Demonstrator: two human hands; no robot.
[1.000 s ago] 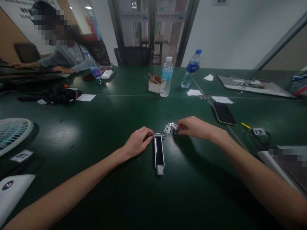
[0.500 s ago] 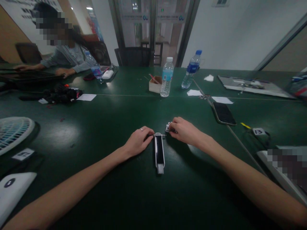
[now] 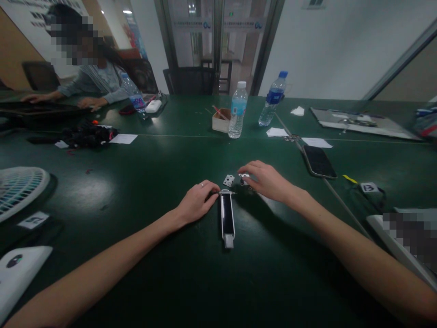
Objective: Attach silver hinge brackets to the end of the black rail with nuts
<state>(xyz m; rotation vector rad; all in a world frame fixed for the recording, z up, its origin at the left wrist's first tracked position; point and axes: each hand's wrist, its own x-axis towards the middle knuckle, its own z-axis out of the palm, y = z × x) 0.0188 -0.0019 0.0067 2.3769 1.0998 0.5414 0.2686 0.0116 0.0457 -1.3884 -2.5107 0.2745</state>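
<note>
My left hand rests on the green table, fingers curled against the top end of a long black-and-white device that lies lengthwise toward me. My right hand hovers just right of that end, fingers bent over a small cluster of silvery metal hinge-like parts. One small metal plate lies loose on the table between the two hands. Whether the right fingers pinch a part is hidden.
Two water bottles and a small cardboard box stand beyond my hands. A dark phone lies right, a white fan left. Another person sits at the far left with a bottle.
My right hand slid left to the device's top end, then lifted slightly back, leaving one small metal plate lying apart on the table. My left hand stayed put.
</note>
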